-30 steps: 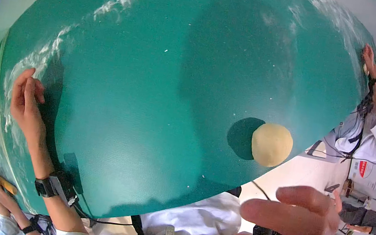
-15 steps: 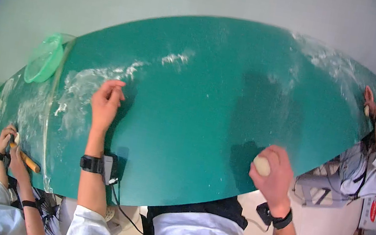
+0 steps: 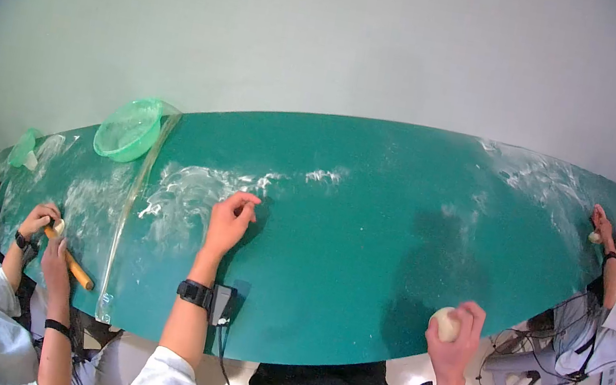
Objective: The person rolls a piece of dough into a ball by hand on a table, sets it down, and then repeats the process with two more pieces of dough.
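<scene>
Near the table's [image 3: 327,276] front edge, right hand's [image 3: 456,338] got a dough ball [image 3: 446,325] gripped; left hand's [image 3: 232,221] empty, fingers loosely curled.

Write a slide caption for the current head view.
Right hand holding a pale ball at a green table streaked with white powder; left hand apparently empty.

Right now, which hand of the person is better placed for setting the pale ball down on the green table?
The right, I would judge: the right hand holds the pale ball near the front edge of the green table. The left hand, farther left, shows nothing in it.
</scene>
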`<state>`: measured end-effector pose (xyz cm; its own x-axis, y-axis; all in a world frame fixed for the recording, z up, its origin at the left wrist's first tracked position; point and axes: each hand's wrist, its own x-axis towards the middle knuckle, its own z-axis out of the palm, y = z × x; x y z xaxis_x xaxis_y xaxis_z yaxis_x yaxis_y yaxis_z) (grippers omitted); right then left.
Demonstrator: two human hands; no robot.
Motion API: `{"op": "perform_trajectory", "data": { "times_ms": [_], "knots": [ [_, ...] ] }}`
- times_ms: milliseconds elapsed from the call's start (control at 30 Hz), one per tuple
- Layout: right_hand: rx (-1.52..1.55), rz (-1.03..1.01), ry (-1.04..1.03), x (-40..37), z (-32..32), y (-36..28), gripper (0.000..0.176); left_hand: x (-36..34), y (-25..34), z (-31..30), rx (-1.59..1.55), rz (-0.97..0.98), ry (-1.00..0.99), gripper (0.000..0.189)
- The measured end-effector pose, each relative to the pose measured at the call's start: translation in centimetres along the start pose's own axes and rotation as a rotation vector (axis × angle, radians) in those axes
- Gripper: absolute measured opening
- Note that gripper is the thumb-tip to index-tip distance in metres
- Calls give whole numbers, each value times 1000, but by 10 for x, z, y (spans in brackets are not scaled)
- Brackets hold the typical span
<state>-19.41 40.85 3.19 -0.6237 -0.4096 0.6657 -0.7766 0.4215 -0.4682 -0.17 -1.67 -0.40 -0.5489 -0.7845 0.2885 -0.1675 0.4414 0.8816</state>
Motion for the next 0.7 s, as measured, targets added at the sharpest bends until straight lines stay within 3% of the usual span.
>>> {"op": "perform_trajectory", "data": {
  "times_ms": [33, 100, 200, 333, 433, 500, 567, 633, 700],
  "knots": [
    [-7, 8, -10, 1, -4, -4, 38, -3, 0, -1, -9, 3, 2, 14],
    [-185, -61, -323, 7, -13, -11, 36, -4, 0, -1, -34, 14, -2, 13],
    [-74, -99, -351, -1, -12, 13, 39, -2, -5, 1, -35, 44, 18, 14],
    [-44, 83, -191, 3, -8, 5, 40, -3, -8, -1, -28, -17, -11, 14],
    [-101, 29, -157, 18, -8, -2, 39, -1, -17, -2, -64, -14, -37, 15],
    [-149, -67, -352, 10, -10, 8, 40, -2, -12, -2, -69, -38, -32, 15],
    [-150, -85, -376, 3, -9, 21, 42, -2, -10, -4, -59, -22, -52, 15],
    [-40, 12, -191, 4, -7, 24, 42, -2, -11, -4, -46, -19, -49, 15],
    [-50, -55, -88, 13, -6, 24, 40, -1, -10, -2, -43, -23, -55, 15]
  ]
}}
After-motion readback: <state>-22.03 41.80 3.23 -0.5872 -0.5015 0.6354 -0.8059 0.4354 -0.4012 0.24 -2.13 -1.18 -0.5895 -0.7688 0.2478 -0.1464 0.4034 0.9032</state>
